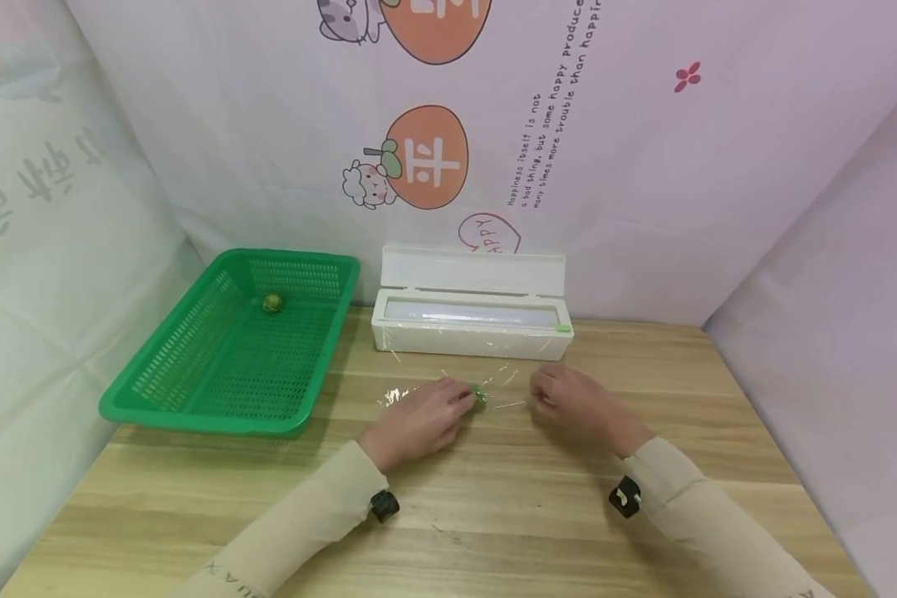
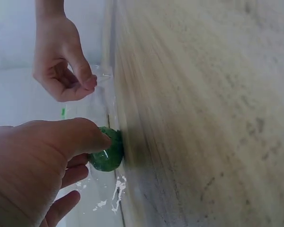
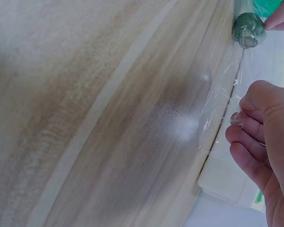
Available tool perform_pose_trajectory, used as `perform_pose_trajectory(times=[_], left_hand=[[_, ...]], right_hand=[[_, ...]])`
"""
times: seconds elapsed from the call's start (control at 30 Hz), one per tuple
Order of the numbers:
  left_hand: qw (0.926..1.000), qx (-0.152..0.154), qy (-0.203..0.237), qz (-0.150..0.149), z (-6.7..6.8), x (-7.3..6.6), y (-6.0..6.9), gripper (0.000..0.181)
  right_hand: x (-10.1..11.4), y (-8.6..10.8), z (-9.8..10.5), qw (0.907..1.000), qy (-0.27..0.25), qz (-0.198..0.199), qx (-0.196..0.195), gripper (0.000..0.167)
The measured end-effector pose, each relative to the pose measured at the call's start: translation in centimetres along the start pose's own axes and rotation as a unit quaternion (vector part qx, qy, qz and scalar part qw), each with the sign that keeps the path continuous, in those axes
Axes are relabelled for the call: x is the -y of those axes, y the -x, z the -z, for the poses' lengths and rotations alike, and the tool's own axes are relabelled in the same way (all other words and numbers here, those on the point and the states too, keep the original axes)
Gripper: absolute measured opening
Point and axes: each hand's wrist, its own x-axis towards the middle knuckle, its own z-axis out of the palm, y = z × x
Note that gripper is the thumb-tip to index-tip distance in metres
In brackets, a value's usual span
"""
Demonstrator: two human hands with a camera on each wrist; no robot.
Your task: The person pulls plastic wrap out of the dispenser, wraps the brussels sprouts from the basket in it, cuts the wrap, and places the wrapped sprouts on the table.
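A small round green item [image 1: 479,397] lies on the table in front of the white box, with clear film about it. My left hand [image 1: 423,418] holds that item between thumb and fingers; in the left wrist view the thumb lies against the green item [image 2: 109,153]. To the right, my right hand [image 1: 574,402] pinches the edge of the clear film [image 3: 217,109] between thumb and curled fingers. The film stretches from there toward the green item [image 3: 249,30] and back to the white box [image 1: 469,341], whose lid stands up over a roll.
At the left stands a green basket [image 1: 311,411] with one small round greenish item [image 1: 272,303] inside. Behind the wooden table [image 1: 493,531] hangs a printed cloth [image 1: 613,208], and pale cloth also covers both sides.
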Motion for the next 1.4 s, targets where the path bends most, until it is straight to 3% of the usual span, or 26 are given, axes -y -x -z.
perform_pose_trajectory(times=[0.2,0.3,0.43,0.53,0.6,0.9,1.17,1.4], left_hand=[[0.9998,-0.006,0.019,0.007,-0.2,0.2,-0.1,0.04],[0.9992,0.001,0.037,0.011,-0.2,0.4,-0.2,0.043],[0.9985,0.004,0.053,0.015,-0.2,0.6,-0.3,0.047],[0.9979,0.002,0.061,0.021,-0.2,0.8,-0.3,0.049],[0.9976,0.002,0.065,0.024,-0.3,0.9,-0.3,0.048],[0.9947,0.009,0.098,0.031,-0.5,1.2,-0.8,0.045],[0.9865,-0.01,0.148,0.069,-0.2,1.7,-1.4,0.042],[0.9873,-0.006,0.139,0.077,-0.5,2.0,-1.9,0.045]], right_hand=[[0.0,-0.2,-0.1,0.9999,0.005,0.001,-0.012,0.003],[0.7,-0.3,0.3,0.9989,0.005,-0.002,-0.046,0.019],[2.6,-1.1,0.6,0.9915,0.02,0.072,-0.106,0.035],[4.0,-2.0,0.2,0.9833,0.026,0.138,-0.116,0.034],[4.8,-2.4,-0.3,0.9828,0.022,0.148,-0.108,0.033],[5.4,-3.0,-2.1,0.9942,-0.012,0.089,-0.059,0.031],[4.9,-3.7,-2.8,0.9955,-0.009,0.069,-0.064,0.036],[4.5,-4.1,-3.0,0.9963,-0.01,0.057,-0.064,0.037]])
